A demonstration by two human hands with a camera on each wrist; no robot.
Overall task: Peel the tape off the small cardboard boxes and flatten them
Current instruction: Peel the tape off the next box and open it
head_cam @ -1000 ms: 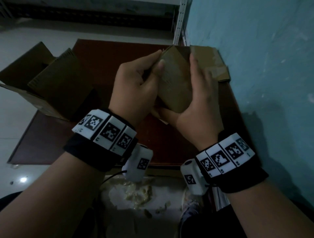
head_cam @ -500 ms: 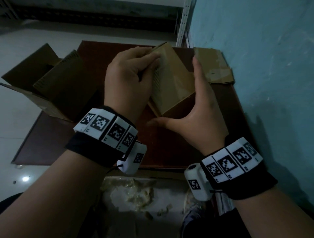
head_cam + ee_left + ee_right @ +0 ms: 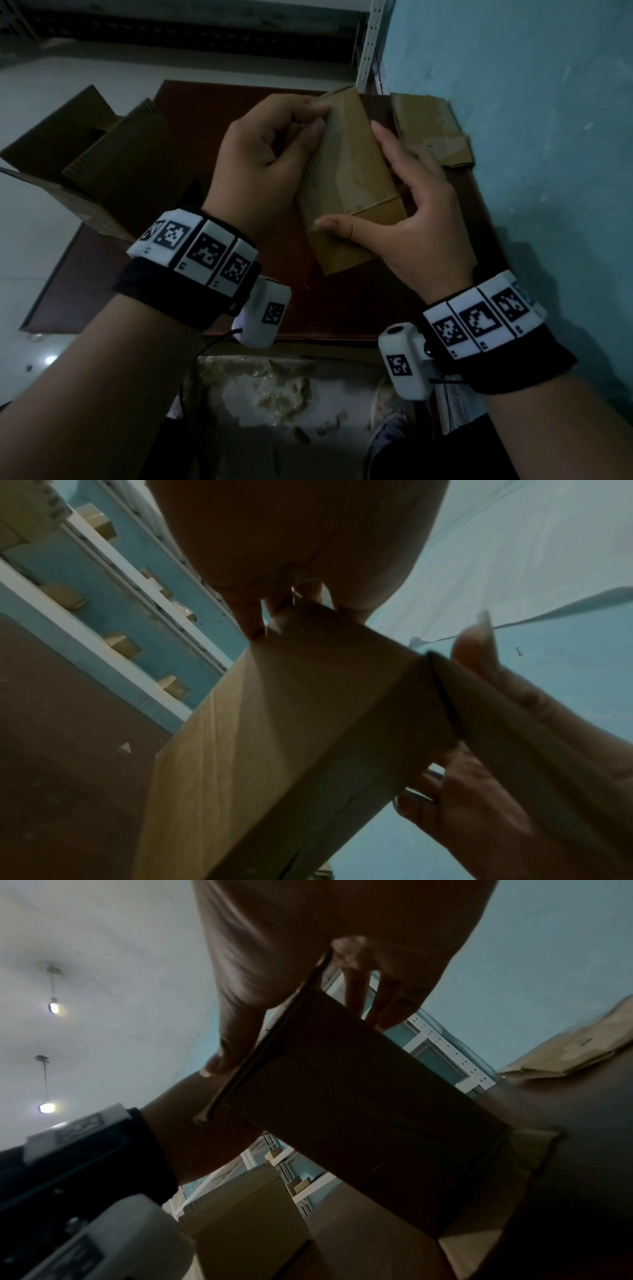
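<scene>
Both hands hold a small brown cardboard box (image 3: 349, 178) upright above the dark red table (image 3: 205, 113). My left hand (image 3: 313, 121) pinches the box's upper left edge between curled fingers and thumb. My right hand (image 3: 404, 205) grips its right side, thumb (image 3: 335, 228) laid across the front near a flap seam, fingers wrapped behind. The left wrist view shows the box (image 3: 274, 737) from below, with left fingertips (image 3: 253, 620) at its far corner. The box (image 3: 359, 1110) looks dark in the right wrist view, thumb (image 3: 232, 1042) along one edge. No tape shows clearly.
Flattened cardboard (image 3: 428, 130) lies at the table's back right against the turquoise wall (image 3: 531, 154). A large open carton (image 3: 85, 164) stands at the left. Below the table's near edge a container (image 3: 267, 387) holds crumpled tape scraps. A white shelf post (image 3: 368, 44) stands behind.
The box has turned upright and come closer to me. My right hand, spread open beside it half a second ago, now grips it with the thumb across the front.
</scene>
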